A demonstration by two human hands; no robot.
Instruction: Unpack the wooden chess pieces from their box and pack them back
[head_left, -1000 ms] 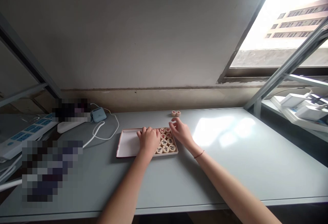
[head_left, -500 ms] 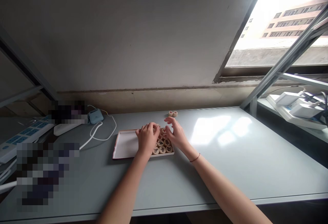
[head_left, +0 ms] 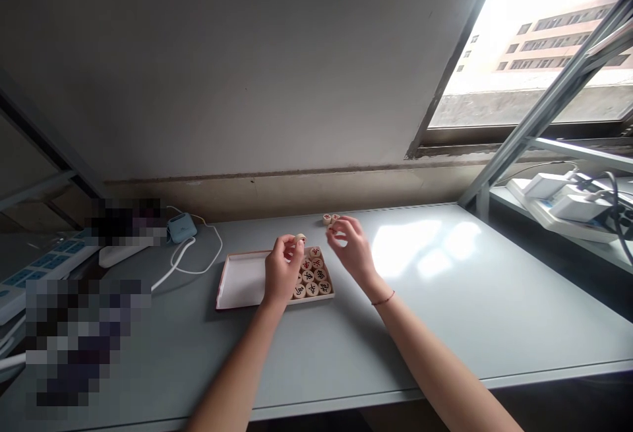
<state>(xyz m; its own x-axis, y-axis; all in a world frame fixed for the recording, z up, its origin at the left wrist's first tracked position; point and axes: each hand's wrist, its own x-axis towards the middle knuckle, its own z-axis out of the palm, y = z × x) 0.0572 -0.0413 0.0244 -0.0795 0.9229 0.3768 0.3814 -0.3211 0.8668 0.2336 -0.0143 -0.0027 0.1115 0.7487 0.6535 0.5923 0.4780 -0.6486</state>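
My left hand [head_left: 283,272] is raised over the box, pinching a round wooden Chinese chess piece [head_left: 300,238] between thumb and fingers. Below it lies a shallow open box [head_left: 242,280] with a white inside. Its right part holds rows of chess pieces [head_left: 311,289] with black or red characters; my left hand hides some of them. My right hand [head_left: 354,250] is above and beyond the box's right side, thumb and fingers curled together. Blur obscures what sits at its fingertips. Just behind those fingertips stand two small stacks of chess pieces [head_left: 327,219], partly covered.
A grey desk [head_left: 435,326] carries everything, with a wall behind. On the left are a blue device [head_left: 181,227], a white cable [head_left: 171,272] and a power strip [head_left: 49,264]. White plugs [head_left: 568,198] sit on a ledge at the right, beside a metal frame.
My left hand has lifted slightly from the box with a chess piece in its fingers. My right hand has moved up and right, its fingers curling together. The view has shifted slightly.
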